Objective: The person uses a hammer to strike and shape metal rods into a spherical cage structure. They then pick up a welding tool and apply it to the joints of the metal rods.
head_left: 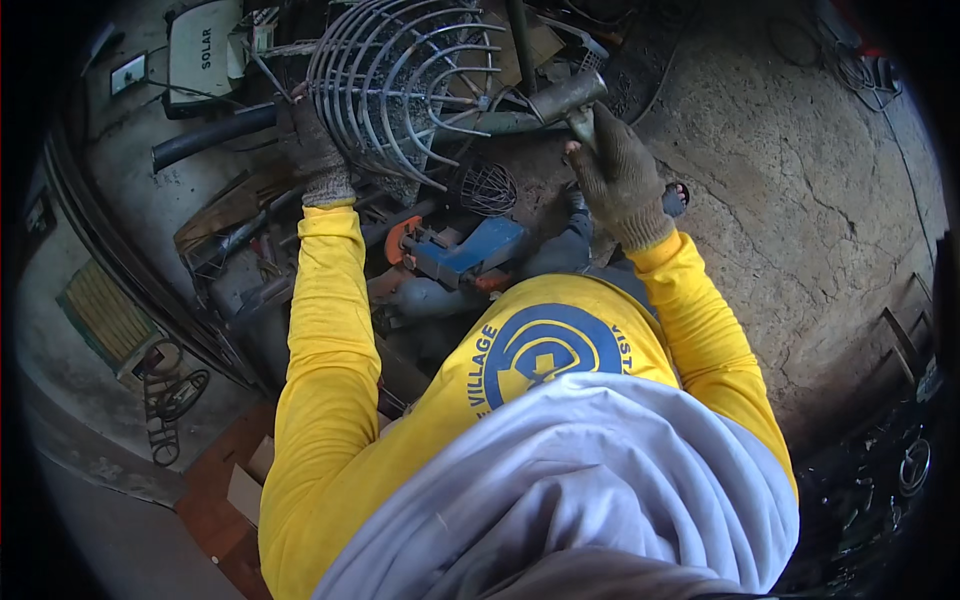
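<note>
A large bowl-shaped cage of bent metal rods (408, 85) stands at the top of the view. My left hand (315, 145), in a dark knitted glove, is closed at the cage's left edge; its fingers are partly hidden there. To the right of the cage, my right hand (622, 180), in a brown glove, grips a hammer (568, 97) by its handle. The thick cylindrical hammer head is raised beside the cage's right rim, apart from it. Behind the rods lies a grey, rough metal surface (400, 110).
Below the cage are a blue and orange tool (460, 255) and a small wire ball-shaped piece (487, 188). A dark pipe (215, 138) and a pale box (203, 50) lie at upper left. Scrap bars (240, 235) crowd the left. Cracked concrete floor (790, 200) extends right.
</note>
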Demonstrator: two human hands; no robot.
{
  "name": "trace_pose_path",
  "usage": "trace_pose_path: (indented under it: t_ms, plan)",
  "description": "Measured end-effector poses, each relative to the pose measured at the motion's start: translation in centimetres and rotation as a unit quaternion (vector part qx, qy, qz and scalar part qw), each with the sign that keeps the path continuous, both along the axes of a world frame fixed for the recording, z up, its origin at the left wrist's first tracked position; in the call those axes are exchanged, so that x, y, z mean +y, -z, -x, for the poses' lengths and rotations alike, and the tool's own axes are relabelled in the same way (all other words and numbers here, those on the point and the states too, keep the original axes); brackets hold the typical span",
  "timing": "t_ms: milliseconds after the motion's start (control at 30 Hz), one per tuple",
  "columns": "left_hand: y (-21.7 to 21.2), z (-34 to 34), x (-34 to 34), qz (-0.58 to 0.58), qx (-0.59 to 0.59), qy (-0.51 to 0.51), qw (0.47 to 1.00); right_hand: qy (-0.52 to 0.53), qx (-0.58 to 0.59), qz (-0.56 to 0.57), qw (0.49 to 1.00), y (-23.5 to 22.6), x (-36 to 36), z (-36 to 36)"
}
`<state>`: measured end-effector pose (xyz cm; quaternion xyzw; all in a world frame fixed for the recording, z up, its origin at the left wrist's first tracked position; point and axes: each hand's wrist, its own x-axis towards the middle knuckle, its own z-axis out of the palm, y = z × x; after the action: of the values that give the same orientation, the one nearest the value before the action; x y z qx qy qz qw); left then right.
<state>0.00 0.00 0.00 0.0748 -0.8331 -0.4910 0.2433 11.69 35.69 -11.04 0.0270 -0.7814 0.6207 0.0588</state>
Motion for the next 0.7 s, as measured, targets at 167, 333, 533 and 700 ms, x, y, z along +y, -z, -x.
trace_pose_path:
  t_ms: [167,333,533,700]
  plan:
    - [1.4,-0.4,-0.9,0.028,0.003,0.003,1.000,0.007,0.038,-0.007,0.999,1.0,0.2,-0.6]
    - [0.8,-0.6,0.1,0.063,-0.020,0.006,0.998,0.010,0.008,0.011,1.000,-0.6,-0.1,0.0]
    - [0.9,-0.5,0.0,0.009,-0.003,0.006,1.000,-0.045,-0.007,0.024,0.999,-1.0,-0.7,0.0]
    - [0.8,-0.4,0.2,0.005,-0.005,0.010,1.000,-0.023,-0.016,0.028,0.999,-1.3,-0.9,0.0]
